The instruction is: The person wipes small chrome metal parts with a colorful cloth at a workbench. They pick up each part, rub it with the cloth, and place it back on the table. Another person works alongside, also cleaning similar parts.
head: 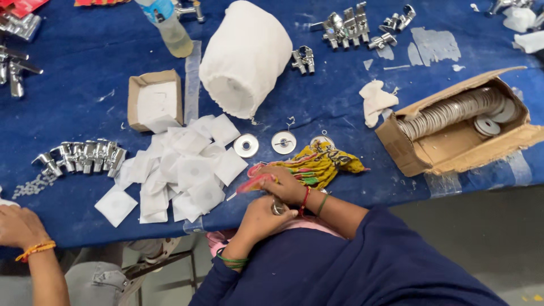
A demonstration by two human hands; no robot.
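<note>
My left hand (pixel 259 218) and my right hand (pixel 286 184) meet at the near edge of the blue table (pixel 85 204). Between them sits a small chrome fitting (pixel 277 207), which both hands grip. A pink-red strip (pixel 253 183) sticks out to the left from my right hand's fingers. Just behind my right hand lies a yellow patterned cloth (pixel 326 163). Two round metal discs (pixel 246 145) lie side by side beyond it.
A heap of white square packets (pixel 181 170) lies left of my hands, near a small open carton (pixel 154 99). Chrome tap fittings (pixel 82 156) stand in a row. A white bag (pixel 243 56), a cardboard box of discs (pixel 453 119) and another person's hand (pixel 17 226) are nearby.
</note>
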